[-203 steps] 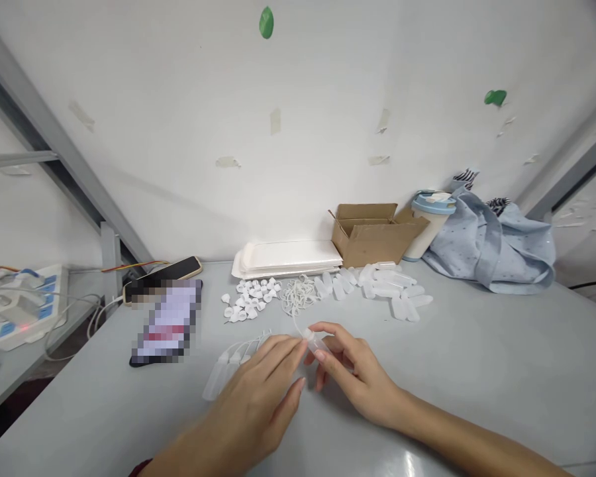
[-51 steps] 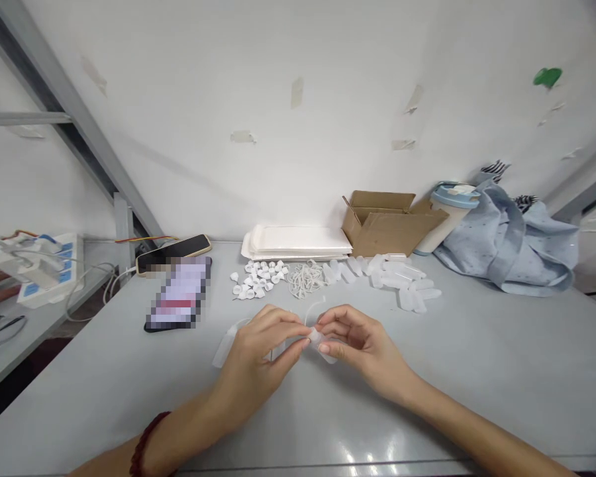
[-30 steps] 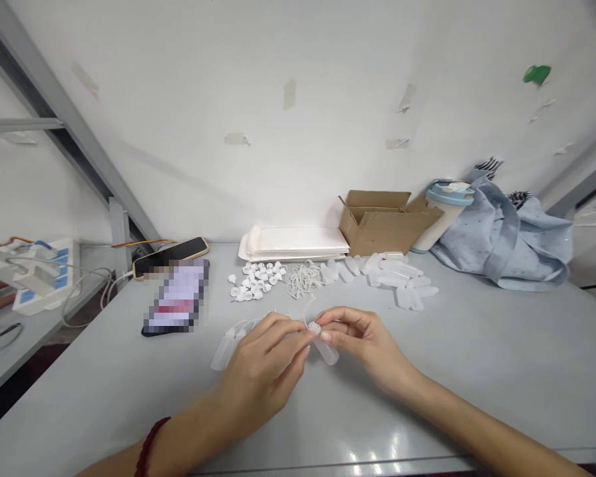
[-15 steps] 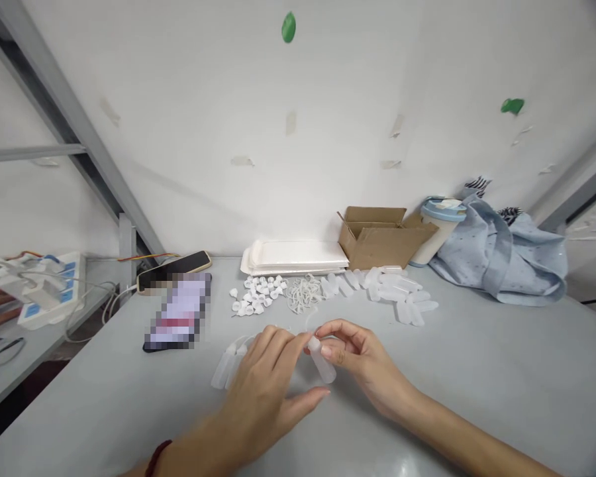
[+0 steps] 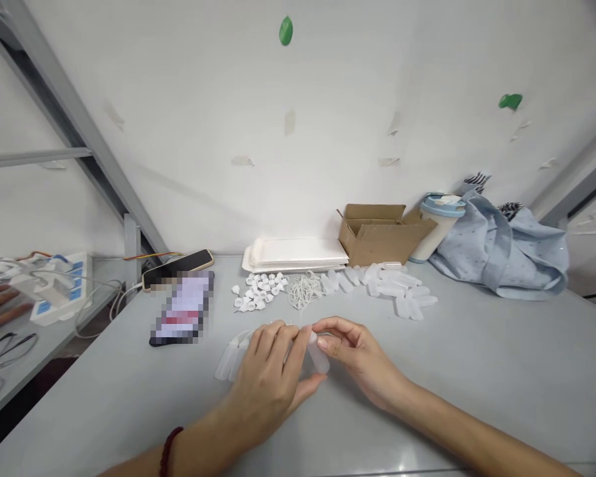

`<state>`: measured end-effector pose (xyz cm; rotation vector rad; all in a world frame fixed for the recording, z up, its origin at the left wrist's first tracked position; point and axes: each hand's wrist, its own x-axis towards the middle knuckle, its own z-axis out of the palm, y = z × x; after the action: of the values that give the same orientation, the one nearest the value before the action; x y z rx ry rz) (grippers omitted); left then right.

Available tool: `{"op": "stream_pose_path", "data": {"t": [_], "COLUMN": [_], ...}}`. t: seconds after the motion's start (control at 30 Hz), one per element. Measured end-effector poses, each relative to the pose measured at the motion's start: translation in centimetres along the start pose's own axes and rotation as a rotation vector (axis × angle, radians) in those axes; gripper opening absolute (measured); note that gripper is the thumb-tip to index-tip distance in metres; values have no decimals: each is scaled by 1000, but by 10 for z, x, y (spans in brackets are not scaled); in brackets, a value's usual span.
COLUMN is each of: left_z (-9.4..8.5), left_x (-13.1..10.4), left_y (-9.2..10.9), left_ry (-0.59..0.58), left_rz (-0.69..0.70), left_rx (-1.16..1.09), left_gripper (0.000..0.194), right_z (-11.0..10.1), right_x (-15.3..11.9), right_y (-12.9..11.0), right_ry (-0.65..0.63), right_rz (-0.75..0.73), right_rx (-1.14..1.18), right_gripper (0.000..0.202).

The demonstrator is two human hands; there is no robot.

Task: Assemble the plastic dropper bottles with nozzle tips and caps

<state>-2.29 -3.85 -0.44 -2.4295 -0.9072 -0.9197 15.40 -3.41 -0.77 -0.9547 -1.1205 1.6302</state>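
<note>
The small translucent plastic vial (image 5: pixel 318 356) is lying slanted between both hands near the bench's (image 5: pixel 477 371) front middle, its capped end pointing toward 11 o'clock. The right hand (image 5: pixel 358 356) is pinching it at the neck, fingers curled narrow around it, wrist resting on the grey surface. The left hand (image 5: pixel 268 381) is arching over from 7 o'clock, fingers bent and touching the vial's top, thumb underneath. Finished vials (image 5: pixel 230 361) are lying at 9 o'clock; white caps (image 5: pixel 258 291) and loose vials (image 5: pixel 392 288) are sitting beyond.
</note>
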Motion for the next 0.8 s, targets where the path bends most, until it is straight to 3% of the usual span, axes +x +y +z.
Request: {"op": "stream_pose_path", "data": {"t": [0.13, 0.27, 0.47, 0.63, 0.8], "left_z": [1, -1, -2, -4, -8], "left_x": [0, 1, 1, 1, 1], "left_y": [2, -1, -11, -20, -29], "left_ry": [12, -56, -232, -379, -548], "left_rz": [-70, -113, -206, -220, -207], "left_rx": [-42, -173, -298, -307, -336], "left_gripper": [37, 37, 37, 37, 35], "right_z": [-1, -1, -5, -7, -9], "right_x": [0, -2, -2, 0, -1], "right_y": [2, 1, 3, 7, 12], "right_ry": [-42, -87, -14, -137, -281], "right_rz": [-24, -88, -314, -449, -490], "right_rx": [-13, -137, -644, -867, -1049], "right_gripper": [19, 17, 19, 28, 45]}}
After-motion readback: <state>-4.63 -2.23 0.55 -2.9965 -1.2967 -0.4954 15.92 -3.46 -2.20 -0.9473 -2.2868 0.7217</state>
